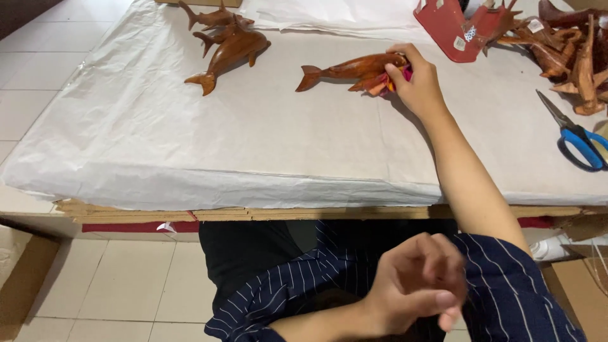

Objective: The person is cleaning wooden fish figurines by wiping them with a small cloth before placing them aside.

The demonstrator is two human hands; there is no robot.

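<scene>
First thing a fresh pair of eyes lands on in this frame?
Likely the glossy wooden dolphin lying mid-table on the white paper sheet, with the right hand pressing a pink-orange cloth against its head end. Next, the two finished dolphins at the far left, and the blue-handled scissors at the right edge. The left hand is loosely curled near the lap, blurred.
</scene>
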